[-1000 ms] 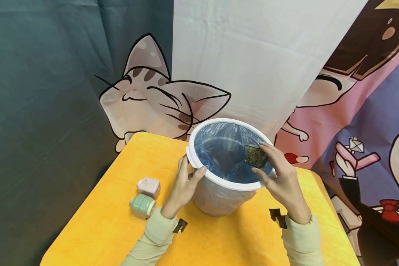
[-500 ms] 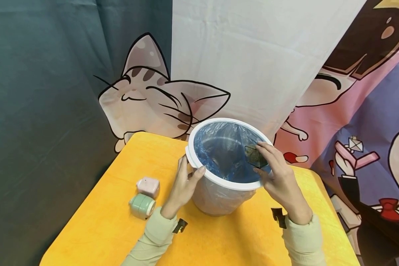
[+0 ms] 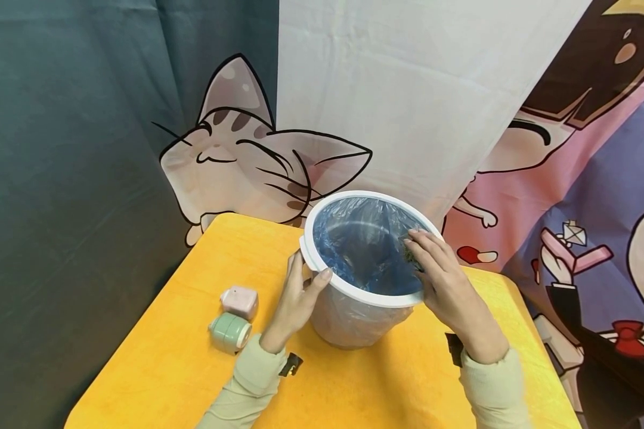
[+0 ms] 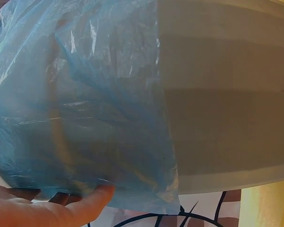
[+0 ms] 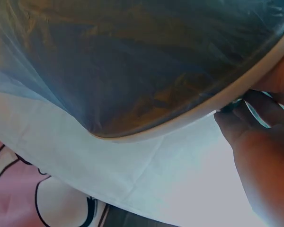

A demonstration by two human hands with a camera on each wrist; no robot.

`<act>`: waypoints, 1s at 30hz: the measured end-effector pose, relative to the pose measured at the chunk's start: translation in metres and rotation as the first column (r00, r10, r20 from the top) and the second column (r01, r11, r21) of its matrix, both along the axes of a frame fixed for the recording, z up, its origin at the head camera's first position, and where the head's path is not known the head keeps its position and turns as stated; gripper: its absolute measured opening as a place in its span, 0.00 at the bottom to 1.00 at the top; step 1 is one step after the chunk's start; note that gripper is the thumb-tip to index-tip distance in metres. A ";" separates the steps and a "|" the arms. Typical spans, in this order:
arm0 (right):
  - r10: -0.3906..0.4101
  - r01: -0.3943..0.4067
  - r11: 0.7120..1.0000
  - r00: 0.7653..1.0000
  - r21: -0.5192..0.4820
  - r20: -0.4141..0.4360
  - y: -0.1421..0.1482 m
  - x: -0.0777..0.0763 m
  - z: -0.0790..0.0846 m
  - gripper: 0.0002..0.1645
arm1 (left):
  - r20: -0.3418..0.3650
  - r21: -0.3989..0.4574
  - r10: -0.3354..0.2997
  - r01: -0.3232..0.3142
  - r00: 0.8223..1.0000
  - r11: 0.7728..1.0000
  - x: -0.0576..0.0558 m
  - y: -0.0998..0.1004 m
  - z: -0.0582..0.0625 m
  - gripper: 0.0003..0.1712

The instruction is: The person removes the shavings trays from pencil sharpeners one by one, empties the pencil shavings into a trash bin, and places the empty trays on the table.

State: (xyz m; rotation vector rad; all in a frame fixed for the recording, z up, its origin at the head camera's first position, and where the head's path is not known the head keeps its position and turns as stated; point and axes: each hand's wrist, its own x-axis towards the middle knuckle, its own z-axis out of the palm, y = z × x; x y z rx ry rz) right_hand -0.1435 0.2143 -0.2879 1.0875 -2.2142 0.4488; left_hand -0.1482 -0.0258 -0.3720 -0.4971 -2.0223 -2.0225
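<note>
A white trash bin [image 3: 346,328] stands on the table, lined with a thin blue plastic bag [image 3: 354,244] folded over its rim. My left hand [image 3: 292,301] grips the bin at the left of the rim, thumb on the near side. Over the right part of the opening, my right hand [image 3: 451,286] holds a small clear, square-faced object with greenish-brown flecks [image 3: 411,257]. Most of that object is hidden behind the fingers. In the left wrist view the bag [image 4: 109,109] hangs down the outside of the bin [image 4: 222,113].
Left of the bin, a small pink jar-like item [image 3: 240,301] and a green one [image 3: 229,332] lie close together on the yellow tablecloth [image 3: 177,369]. Printed cloth with a cartoon cat [image 3: 231,161] hangs behind the table.
My right hand has turned and moved slightly left over the bin's opening, so its fingers now cover most of the clear flecked object. My left hand stays on the rim.
</note>
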 end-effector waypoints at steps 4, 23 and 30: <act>0.006 -0.007 0.999 1.000 0.047 0.023 0.001 0.000 0.001 0.40 | -0.004 0.002 -0.003 0.003 1.000 1.000 0.000 0.000 0.000 0.35; -0.020 0.008 0.987 0.997 0.162 0.069 -0.003 0.013 0.010 0.46 | -0.009 0.012 -0.003 0.003 1.000 1.000 0.000 0.001 0.000 0.35; -0.023 0.011 0.985 0.998 0.170 0.065 -0.002 0.014 0.009 0.47 | -0.007 0.002 0.001 -0.001 1.000 1.000 0.000 0.000 0.000 0.36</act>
